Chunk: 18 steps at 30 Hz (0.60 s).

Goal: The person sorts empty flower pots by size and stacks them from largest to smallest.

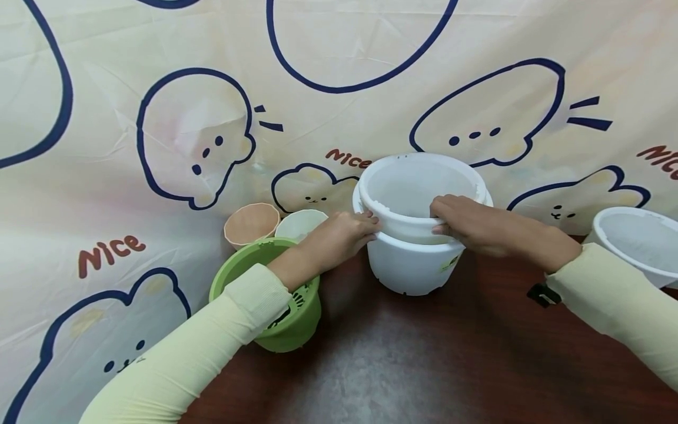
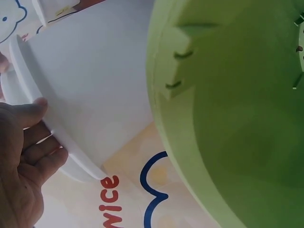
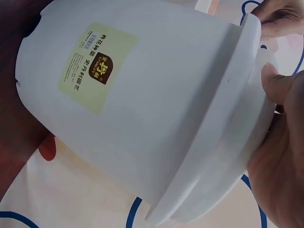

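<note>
Two white plastic flowerpots stand nested on the table, the inner pot (image 1: 405,228) rising a little above the rim of the outer pot (image 1: 413,271). My right hand (image 1: 466,222) grips the inner pot's rim at the right, fingers over the inside and thumb on the outer face. At the left side, my left hand (image 1: 343,234) holds the outer pot's rim, its thumb and fingertips along the edge in the left wrist view. A pale green label (image 3: 78,71) shows on the outer pot's wall in the right wrist view.
A green pot (image 1: 299,330) with a slotted bottom stands under my left forearm. Behind it are a peach pot (image 1: 251,221) and a pale pot (image 1: 303,221). Another white pot (image 1: 609,238) is at the far right. A printed cloth (image 1: 339,123) hangs behind the dark table (image 1: 402,365).
</note>
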Tool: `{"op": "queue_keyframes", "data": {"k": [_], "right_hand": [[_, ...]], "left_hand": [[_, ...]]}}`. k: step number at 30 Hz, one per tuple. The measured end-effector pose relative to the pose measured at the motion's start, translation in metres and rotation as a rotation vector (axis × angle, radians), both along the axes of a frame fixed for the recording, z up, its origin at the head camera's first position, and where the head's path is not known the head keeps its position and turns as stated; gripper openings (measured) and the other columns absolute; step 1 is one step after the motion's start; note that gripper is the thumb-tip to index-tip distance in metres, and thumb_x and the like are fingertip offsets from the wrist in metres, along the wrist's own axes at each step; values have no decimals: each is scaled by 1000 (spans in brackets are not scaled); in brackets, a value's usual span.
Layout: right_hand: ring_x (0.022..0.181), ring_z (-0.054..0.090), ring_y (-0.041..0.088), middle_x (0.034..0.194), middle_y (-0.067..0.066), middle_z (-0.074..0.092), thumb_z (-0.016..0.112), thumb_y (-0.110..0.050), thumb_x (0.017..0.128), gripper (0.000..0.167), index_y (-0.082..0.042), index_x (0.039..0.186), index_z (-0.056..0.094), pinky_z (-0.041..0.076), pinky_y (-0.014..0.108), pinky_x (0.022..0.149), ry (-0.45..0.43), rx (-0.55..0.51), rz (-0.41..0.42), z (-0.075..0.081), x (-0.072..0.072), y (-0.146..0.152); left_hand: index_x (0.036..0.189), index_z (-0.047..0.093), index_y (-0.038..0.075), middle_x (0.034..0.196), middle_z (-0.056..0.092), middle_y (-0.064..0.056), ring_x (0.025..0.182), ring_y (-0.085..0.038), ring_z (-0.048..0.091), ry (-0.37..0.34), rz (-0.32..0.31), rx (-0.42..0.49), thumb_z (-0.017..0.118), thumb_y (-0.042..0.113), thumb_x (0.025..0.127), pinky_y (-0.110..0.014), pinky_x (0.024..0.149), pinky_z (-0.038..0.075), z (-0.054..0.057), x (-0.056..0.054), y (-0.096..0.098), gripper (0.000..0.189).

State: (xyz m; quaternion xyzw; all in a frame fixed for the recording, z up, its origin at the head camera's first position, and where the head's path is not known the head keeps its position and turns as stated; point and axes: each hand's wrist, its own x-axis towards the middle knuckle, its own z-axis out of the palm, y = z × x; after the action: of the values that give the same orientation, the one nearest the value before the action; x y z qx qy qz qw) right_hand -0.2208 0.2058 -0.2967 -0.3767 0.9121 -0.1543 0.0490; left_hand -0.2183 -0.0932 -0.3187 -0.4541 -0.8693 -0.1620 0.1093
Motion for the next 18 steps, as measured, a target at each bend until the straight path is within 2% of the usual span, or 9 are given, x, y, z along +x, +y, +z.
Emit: {"op": "queue_keyframes", "data": {"k": [3,9,13,18], "right_hand": [[94,51,13,99,-4,54,59,-23,104,7,-16,105,58,45,33,82,114,8,38,1,2,1],[82,52,11,88,-3,54,75,-18,93,6,-15,98,73,47,31,71,321,-21,38,2,7,-1],[78,51,11,82,-3,58,79,-14,88,9,-11,96,80,47,31,66,404,-59,35,1,10,-2],[74,50,8,77,-4,60,83,-13,84,11,-10,95,83,47,30,62,452,-83,24,0,13,-4]], "left_hand": [[119,75,6,131,69,-14,126,-25,66,13,0,0,69,6,97,-36,100,57,0,0,0,23],[116,76,6,132,69,-14,126,-24,66,40,5,21,69,7,97,-36,97,58,-4,1,-1,20],[109,75,6,129,72,-13,124,-24,67,89,11,30,70,9,97,-36,95,59,-7,2,-3,13],[99,74,6,116,77,-9,106,-20,75,122,2,44,71,10,97,-32,86,62,-7,1,-3,5]]}}
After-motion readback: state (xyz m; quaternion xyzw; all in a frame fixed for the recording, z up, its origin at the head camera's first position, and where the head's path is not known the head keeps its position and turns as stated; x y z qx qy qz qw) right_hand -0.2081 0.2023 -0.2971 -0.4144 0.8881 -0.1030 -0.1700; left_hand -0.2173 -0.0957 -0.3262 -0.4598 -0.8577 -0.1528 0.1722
